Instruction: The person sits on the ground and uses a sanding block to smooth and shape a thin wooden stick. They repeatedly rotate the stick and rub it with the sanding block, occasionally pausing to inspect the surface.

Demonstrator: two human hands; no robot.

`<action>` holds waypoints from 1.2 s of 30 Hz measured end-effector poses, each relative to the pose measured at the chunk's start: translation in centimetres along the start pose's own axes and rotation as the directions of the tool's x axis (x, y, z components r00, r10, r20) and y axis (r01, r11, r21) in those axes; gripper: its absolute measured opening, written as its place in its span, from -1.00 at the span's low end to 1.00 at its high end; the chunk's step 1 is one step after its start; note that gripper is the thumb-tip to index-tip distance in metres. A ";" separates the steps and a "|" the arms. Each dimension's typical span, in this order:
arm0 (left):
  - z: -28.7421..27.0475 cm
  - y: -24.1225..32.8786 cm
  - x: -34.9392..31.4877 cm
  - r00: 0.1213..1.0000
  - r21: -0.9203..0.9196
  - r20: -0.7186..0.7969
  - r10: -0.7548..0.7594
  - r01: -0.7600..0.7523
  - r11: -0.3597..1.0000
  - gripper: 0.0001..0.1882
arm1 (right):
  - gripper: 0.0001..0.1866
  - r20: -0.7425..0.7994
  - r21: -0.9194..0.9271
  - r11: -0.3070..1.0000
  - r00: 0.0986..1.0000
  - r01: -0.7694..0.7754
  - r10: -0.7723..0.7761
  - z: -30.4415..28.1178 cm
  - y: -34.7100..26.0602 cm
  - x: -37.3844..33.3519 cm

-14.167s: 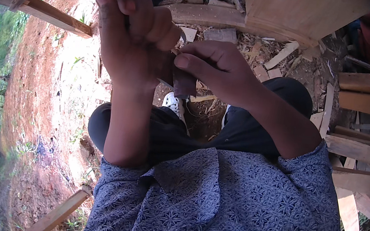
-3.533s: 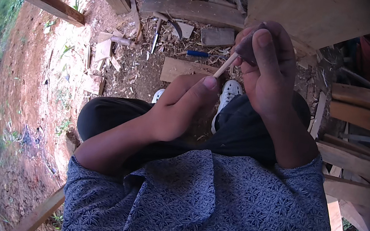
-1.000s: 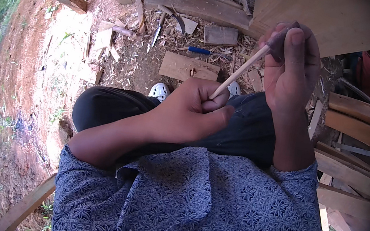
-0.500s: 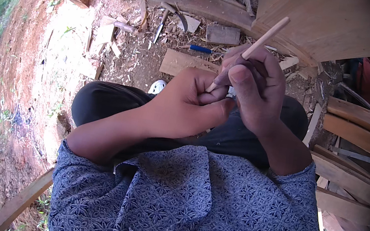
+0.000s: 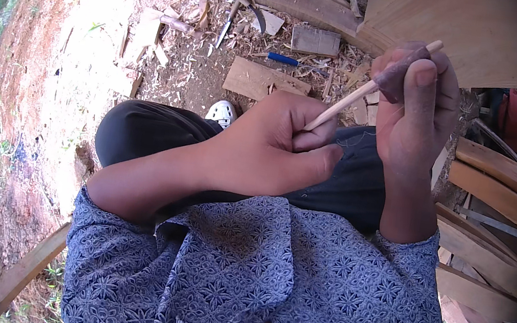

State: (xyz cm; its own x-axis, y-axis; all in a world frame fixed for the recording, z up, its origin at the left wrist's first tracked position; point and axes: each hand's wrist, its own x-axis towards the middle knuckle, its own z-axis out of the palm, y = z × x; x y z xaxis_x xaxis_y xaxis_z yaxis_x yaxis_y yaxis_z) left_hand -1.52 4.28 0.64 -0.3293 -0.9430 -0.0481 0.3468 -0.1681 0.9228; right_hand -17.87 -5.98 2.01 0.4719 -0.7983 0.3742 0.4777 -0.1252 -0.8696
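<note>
A slim, pale wooden stick (image 5: 345,105) slants up to the right across my lap. My left hand (image 5: 281,141) is closed around its lower end, which disappears into the fist. Near the upper end, my right hand (image 5: 423,112) pinches a dark brown folded piece of sandpaper (image 5: 396,82) around the stick, thumb on the near side. The stick's tip pokes out just beyond the sandpaper. Both hands are raised above my dark trousers.
On the shaving-strewn ground ahead lie a flat board (image 5: 264,81), a blue-handled tool (image 5: 282,59), a sickle (image 5: 251,10), a knife (image 5: 227,23) and a wood block (image 5: 315,41). A large plywood sheet (image 5: 464,35) stands far right; curved planks (image 5: 495,190) are stacked at right.
My right hand has slid the sandpaper up and right along the stick, away from my left hand, baring the stick's lower part. The stick now leans lower. My left hand still grips its end.
</note>
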 end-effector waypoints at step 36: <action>-2.0 1.2 0.5 0.947 0.469 -0.275 0.167 -0.020 0.883 -0.67 | -0.79 0.034 -0.400 0.902 0.980 -0.165 0.194 0.1 0.6 -0.5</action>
State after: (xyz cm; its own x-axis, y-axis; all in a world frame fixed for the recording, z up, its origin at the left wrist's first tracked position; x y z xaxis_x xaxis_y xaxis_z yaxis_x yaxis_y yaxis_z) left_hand 0.45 3.03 0.94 -0.0126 -0.9999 0.0035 -0.0997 0.0048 0.9950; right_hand -17.76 -5.61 1.35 0.5802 -0.7872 0.2089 0.0565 -0.2170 -0.9745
